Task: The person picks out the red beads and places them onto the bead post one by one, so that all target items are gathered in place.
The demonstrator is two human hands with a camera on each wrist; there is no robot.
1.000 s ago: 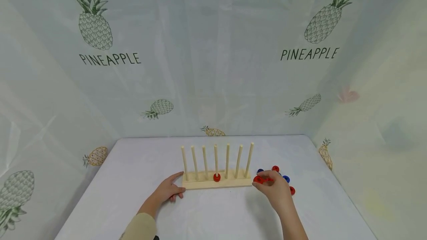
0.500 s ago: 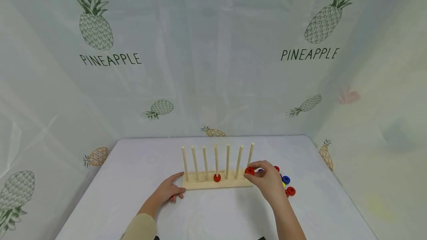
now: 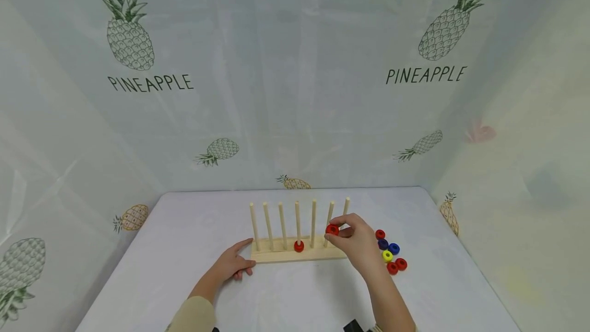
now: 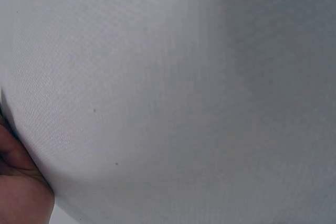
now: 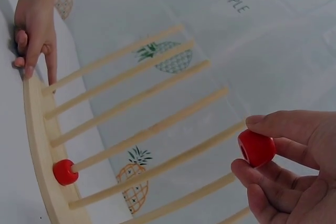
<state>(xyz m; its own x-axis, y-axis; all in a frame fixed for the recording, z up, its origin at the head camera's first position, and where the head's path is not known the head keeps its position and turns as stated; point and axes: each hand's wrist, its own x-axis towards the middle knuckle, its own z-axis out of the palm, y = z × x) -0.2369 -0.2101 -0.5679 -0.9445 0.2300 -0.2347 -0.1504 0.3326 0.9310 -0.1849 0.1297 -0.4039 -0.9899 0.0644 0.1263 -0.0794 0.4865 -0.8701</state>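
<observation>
A wooden peg rack (image 3: 295,256), with several upright pegs on a flat base, stands on the white table. One red bead (image 3: 299,246) sits at the foot of its middle peg. My left hand (image 3: 230,263) holds the left end of the base between thumb and index finger, the other fingers curled under. Between the thumb and fingertips of my right hand (image 3: 357,242) is a second red bead (image 5: 256,148), its hole showing, raised before the right-hand pegs. In the left wrist view only part of the left hand (image 4: 23,192) shows.
Right of the rack lie loose beads: a yellow bead (image 3: 387,255), a blue bead (image 3: 394,248), a dark blue bead (image 3: 383,244) and several red ones (image 3: 401,264). A pineapple-print curtain (image 3: 295,91) rises behind the table.
My right hand has carried the red bead left and up from beside the loose beads to the right-hand pegs, uncovering the beads. The left hand has stayed at the base's end.
</observation>
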